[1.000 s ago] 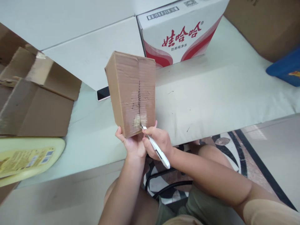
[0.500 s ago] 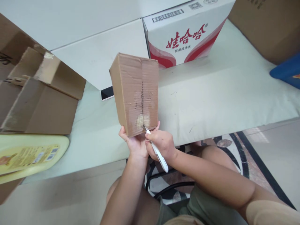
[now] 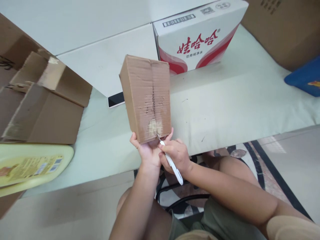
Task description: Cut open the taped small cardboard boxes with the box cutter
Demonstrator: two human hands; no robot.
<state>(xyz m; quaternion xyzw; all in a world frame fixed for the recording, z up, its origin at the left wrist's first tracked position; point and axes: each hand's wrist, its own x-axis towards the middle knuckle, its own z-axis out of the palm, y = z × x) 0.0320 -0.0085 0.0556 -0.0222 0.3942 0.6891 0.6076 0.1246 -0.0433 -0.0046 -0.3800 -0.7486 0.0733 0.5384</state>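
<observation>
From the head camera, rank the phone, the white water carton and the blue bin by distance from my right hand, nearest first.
From the right hand:
1. Phone, up-left, partly behind the held cardboard box.
2. White water carton, straight beyond, at the table's back.
3. Blue bin, far right edge.

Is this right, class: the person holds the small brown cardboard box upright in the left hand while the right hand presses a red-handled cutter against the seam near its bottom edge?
Not quite. The head view shows the cutter in the right hand has a white handle, not red. The rest stands: the left hand holds the small brown cardboard box upright, and the blade meets the seam near its bottom edge.
</observation>
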